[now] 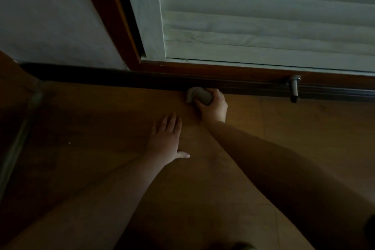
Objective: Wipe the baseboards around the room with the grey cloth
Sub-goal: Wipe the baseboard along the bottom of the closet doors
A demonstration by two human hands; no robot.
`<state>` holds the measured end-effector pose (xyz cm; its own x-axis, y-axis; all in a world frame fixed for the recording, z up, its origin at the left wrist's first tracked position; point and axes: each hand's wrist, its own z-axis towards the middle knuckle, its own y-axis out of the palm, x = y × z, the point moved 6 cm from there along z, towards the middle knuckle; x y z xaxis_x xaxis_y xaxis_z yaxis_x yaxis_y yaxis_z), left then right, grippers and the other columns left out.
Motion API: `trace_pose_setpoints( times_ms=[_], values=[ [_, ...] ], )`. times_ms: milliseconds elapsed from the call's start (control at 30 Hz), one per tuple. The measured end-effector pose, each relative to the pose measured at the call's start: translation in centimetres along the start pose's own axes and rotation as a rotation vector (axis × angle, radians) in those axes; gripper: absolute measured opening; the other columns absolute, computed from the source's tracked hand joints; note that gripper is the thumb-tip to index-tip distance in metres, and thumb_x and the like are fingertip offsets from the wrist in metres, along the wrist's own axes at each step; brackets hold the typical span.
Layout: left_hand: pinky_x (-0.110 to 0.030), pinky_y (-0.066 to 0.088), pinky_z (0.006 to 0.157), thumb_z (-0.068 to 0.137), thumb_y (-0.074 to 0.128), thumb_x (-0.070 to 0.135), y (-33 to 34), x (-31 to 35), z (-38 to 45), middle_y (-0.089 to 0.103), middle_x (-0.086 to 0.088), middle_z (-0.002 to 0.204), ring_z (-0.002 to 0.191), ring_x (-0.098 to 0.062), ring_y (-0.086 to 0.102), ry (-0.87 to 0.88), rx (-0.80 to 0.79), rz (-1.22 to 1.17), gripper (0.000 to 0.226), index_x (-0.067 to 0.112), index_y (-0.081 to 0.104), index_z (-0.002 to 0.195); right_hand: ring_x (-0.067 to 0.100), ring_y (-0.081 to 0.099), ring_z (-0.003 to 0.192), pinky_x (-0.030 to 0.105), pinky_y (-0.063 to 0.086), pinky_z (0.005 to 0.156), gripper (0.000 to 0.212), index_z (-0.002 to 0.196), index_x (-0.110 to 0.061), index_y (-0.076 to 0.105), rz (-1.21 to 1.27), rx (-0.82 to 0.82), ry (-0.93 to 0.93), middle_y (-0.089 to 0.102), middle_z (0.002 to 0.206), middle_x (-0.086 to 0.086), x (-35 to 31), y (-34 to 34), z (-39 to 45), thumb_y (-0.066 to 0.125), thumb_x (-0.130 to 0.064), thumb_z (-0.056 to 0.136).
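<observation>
My right hand (213, 107) is curled tight round the bunched grey cloth (199, 96), just right of the frame's centre, pressing it against the dark baseboard (121, 79) where it meets the wooden floor (101, 128). My left hand (167, 138) lies flat on the floor, fingers straight, holding nothing. A metal doorstop (294, 90) juts from the baseboard at right.

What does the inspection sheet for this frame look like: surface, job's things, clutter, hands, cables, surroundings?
Surface: wooden floor, dimly lit.
Job's things: grey cloth, bunched, against the dark baseboard.
Clutter: nothing seen.
Hands: right hand has its grip on the cloth; left hand flat on the floor, fingers straight.
Cables: nothing seen.
Surroundings: metal door stop on the baseboard to the right; white louvred door above; wall at left.
</observation>
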<state>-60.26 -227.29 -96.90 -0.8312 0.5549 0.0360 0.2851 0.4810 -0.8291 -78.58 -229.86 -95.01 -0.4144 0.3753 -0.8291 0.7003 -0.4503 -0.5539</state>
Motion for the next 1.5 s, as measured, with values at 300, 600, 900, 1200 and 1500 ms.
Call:
trace_pose_setpoints(
  times_ms=[300,600,900,1200,1500],
  values=[
    [-0.067,0.014,0.117,0.066,0.076,0.071,-1.2,2.0,1.2,-0.03,-0.002,0.162,0.15,-0.038,-0.02,-0.054,-0.134,-0.035,0.139,0.023,-0.019,0.156,0.012,0.055,0.105,0.026,0.048,0.089,0.043,0.121,-0.019,0.059,0.029,0.091,0.102,0.058,0.117,0.001,4.6,-6.5,0.9,0.077,-0.021,0.081],
    [-0.065,0.017,0.118,0.067,0.077,0.069,-1.2,2.0,1.1,-0.032,0.001,0.161,0.149,-0.037,-0.021,-0.06,-0.13,-0.043,0.138,0.026,-0.02,0.156,0.018,0.055,0.114,0.022,0.041,0.09,0.047,0.126,-0.015,0.059,-0.135,0.157,0.17,0.058,0.125,0.007,8.5,-15.2,2.8,0.077,-0.018,0.082],
    [-0.065,0.017,0.118,0.066,0.075,0.071,-1.0,1.9,1.3,-0.031,0.0,0.161,0.15,-0.036,-0.02,-0.062,-0.114,-0.034,0.138,0.027,-0.021,0.155,0.021,0.059,0.117,0.024,0.044,0.09,0.051,0.127,-0.011,0.059,-0.081,0.217,0.305,0.062,0.124,0.008,10.6,-17.5,3.2,0.077,-0.021,0.081],
    [-0.065,0.016,0.118,0.067,0.077,0.068,-1.1,1.8,1.2,-0.031,0.001,0.162,0.149,-0.036,-0.022,-0.051,-0.111,-0.052,0.137,0.026,-0.018,0.156,0.018,0.058,0.109,0.039,0.051,0.096,0.041,0.119,-0.023,0.057,-0.017,0.245,0.274,0.058,0.119,0.002,8.9,-14.4,0.3,0.075,-0.028,0.082],
    [-0.06,0.019,0.119,0.071,0.075,0.068,-1.5,2.3,0.9,-0.025,-0.004,0.164,0.151,-0.041,-0.006,-0.077,-0.109,0.004,0.135,0.023,-0.02,0.156,0.009,0.052,0.105,0.019,0.043,0.085,0.046,0.128,-0.02,0.057,-0.02,-0.016,-0.094,0.057,0.12,0.002,-1.6,-4.0,-1.5,0.074,-0.028,0.085]
  ],
)
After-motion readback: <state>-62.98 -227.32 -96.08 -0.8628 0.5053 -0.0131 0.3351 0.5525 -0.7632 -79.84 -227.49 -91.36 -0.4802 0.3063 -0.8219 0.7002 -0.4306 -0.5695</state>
